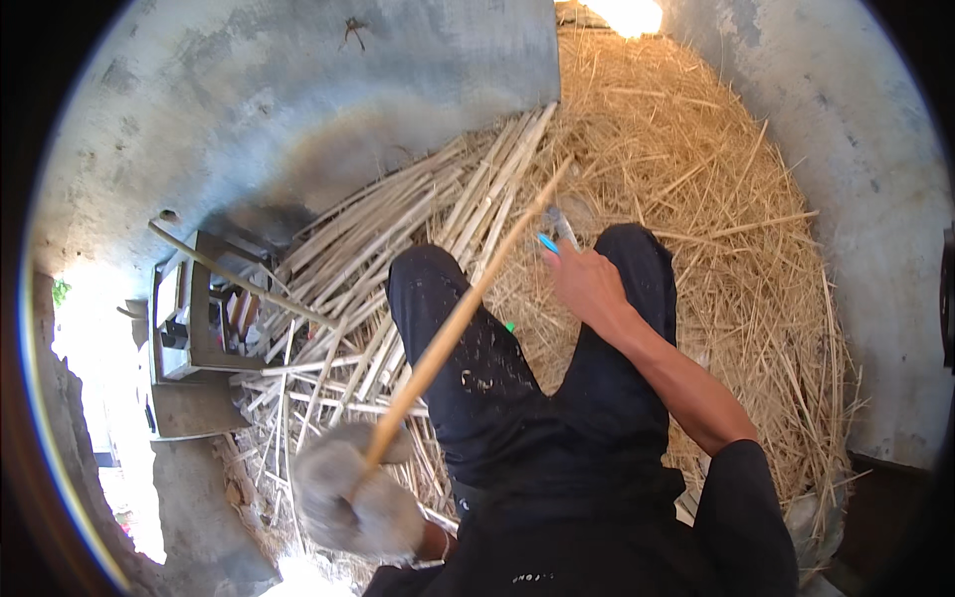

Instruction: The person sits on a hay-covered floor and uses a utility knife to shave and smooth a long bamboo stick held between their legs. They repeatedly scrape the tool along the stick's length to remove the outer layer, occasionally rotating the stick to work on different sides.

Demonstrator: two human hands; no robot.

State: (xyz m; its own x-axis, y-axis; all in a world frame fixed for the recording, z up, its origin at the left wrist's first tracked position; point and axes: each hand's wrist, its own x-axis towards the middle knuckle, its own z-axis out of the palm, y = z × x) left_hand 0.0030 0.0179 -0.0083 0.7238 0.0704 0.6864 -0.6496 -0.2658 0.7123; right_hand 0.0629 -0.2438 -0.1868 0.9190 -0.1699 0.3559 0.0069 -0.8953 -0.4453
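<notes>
Head view: long tan stick (466, 312) lies slantwise across the middle, thick end toward 7 o'clock, thin tip toward 1 o'clock, passing over one dark-trousered leg (428, 298). Left hand (363, 495), in a pale grey glove, blurry, at 7 o'clock, wrapped round the thick end. Right hand (587, 283), bare, at 3 o'clock just off centre, fingers curled on a small tool (548, 243), blue part plus greyish part pointing toward 11 o'clock; maybe a knife, can't confirm. Tool and stick touching? Can't tell, tool's end is close by the thin tip.

Handling, my guess: stick light for its length, stiff, fairly smooth, could twist in a loose glove; thin tip likely the weak spot, may flex or snap. Best hold is the thick end, firm, with mid-length as a second spot. Tool likely light and rigid, hold well back from the greyish end.

Around: loose straw (667, 129) at 1 o'clock, pale stalks (398, 214) piled at 10 o'clock, wooden frame (221, 360) at 9 o'clock
</notes>
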